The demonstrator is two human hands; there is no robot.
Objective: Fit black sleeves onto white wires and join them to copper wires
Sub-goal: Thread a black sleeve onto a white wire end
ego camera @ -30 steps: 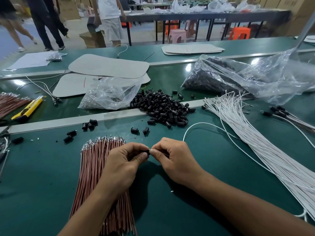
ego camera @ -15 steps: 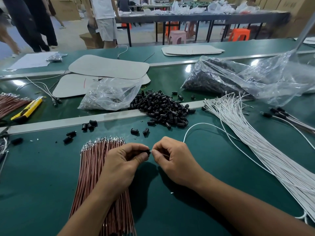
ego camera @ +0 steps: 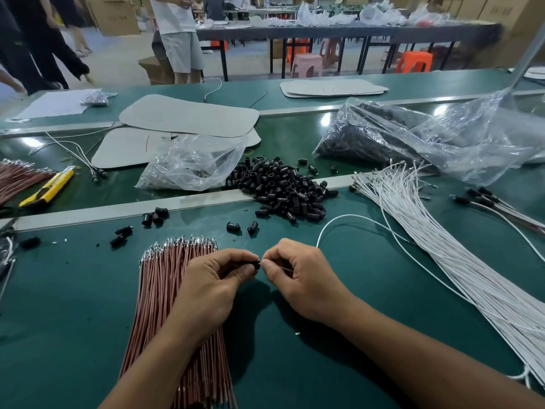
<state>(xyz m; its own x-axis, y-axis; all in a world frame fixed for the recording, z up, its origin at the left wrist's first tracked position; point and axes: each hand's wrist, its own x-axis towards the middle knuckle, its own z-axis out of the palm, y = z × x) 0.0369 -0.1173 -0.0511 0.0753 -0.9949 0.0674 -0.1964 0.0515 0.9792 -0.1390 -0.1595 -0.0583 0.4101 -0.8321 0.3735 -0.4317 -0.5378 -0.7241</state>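
**Q:** What do the fingers hold?
**A:** The left hand [ego camera: 212, 287] pinches a black sleeve [ego camera: 256, 264] between the thumb and curled fingers [ego camera: 241, 261], with the sleeve's end facing 3 o'clock. The right hand [ego camera: 300, 281], its fingers [ego camera: 269, 262] curled tight, pinches a white wire [ego camera: 345, 216] just beside the sleeve's mouth. Whether the wire's tip is inside the sleeve cannot be told.

**Q:** Where does that wire run?
**A:** It comes out behind the right hand, loops toward 1 o'clock, then trails toward 3 o'clock. There it meets the white wire bundle [ego camera: 442, 255], which fans from 1 o'clock down to 4 o'clock across the green table [ego camera: 73, 305].

**Q:** And the remaining stock, with the hands as dial centre?
**A:** The copper wires [ego camera: 165, 290] lie bundled under the left wrist, with silvery tips at 10 o'clock and tails toward 7 o'clock. The sleeve pile [ego camera: 283, 190] sits at 12 o'clock across a pale metal strip [ego camera: 88, 214]. Two loose sleeves lie between the pile and the hands, and a few more lie at 10 o'clock. A small clear bag [ego camera: 191, 166] lies at 11 o'clock, with grey pads [ego camera: 188, 116] beyond it. A large clear bag [ego camera: 427, 137] of dark parts lies at 1 o'clock. A yellow utility knife [ego camera: 48, 188] lies well apart, at 10 o'clock.
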